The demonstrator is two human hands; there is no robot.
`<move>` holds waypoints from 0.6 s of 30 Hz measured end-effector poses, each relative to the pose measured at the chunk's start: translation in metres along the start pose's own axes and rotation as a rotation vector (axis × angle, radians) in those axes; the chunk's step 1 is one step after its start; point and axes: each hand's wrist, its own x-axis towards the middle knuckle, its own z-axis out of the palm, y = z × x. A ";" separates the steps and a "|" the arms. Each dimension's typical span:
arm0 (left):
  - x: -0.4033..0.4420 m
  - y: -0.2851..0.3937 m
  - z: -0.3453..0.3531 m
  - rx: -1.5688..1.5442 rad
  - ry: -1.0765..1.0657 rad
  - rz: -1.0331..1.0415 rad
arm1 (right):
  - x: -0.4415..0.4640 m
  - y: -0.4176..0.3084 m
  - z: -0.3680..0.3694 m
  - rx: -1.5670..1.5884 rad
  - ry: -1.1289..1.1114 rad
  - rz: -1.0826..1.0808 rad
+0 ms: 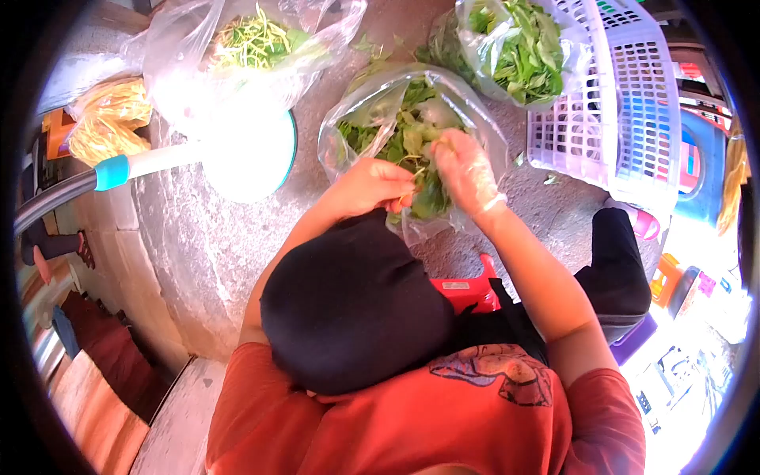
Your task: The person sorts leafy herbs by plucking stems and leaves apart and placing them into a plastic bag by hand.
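Observation:
A clear plastic bag (332, 150) with green leafy stems (412, 131) in it stands open in front of me. My left hand (376, 186) is over the bag's near left side, its fingers pinched together at the leaves. What lies between those fingertips is too small to make out. My right hand (463, 170), in a thin clear plastic glove, is closed on a leafy green stem above the bag's right side. A thin stalk shows between the two hands.
Another clear bag (178, 59) holds cut green stems at the upper left; a bag of leaves (526, 59) is at the upper right. A white plastic basket (570, 127) stands on the right. A bright white round-headed object (245, 158) with a handle reaches in from the left.

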 end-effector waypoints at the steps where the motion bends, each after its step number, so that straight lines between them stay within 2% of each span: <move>1: -0.001 0.001 0.002 -0.005 0.010 -0.006 | 0.006 0.005 -0.006 0.041 0.036 0.011; 3: -0.003 0.002 0.000 -0.013 0.032 -0.021 | 0.023 0.000 -0.030 0.130 0.107 0.032; 4: -0.006 0.001 -0.002 -0.066 0.058 0.032 | 0.037 -0.003 -0.044 0.200 0.180 -0.092; 5: -0.009 0.003 -0.005 -0.170 0.110 0.074 | 0.048 -0.007 -0.068 -0.046 0.252 -0.153; 7: -0.015 0.007 -0.012 -0.382 0.213 0.150 | 0.076 -0.010 -0.104 -0.105 0.513 -0.038; 8: -0.019 0.013 -0.020 -0.375 0.256 0.313 | 0.087 -0.023 -0.119 -0.041 0.569 0.113; 10: -0.028 0.028 -0.047 -0.381 0.367 0.575 | 0.120 -0.016 -0.143 -0.028 0.551 0.083; 13: -0.039 0.056 -0.097 -0.440 0.673 0.783 | 0.186 0.020 -0.163 -0.040 0.302 0.263; 15: -0.045 0.083 -0.125 -0.486 0.870 0.850 | 0.211 0.028 -0.181 -0.002 0.092 0.406; 16: -0.046 0.085 -0.153 -0.433 0.903 0.851 | 0.217 0.030 -0.184 0.019 -0.015 0.479; 18: -0.045 0.092 -0.193 -0.314 1.012 0.784 | 0.201 -0.001 -0.187 -0.015 0.000 0.397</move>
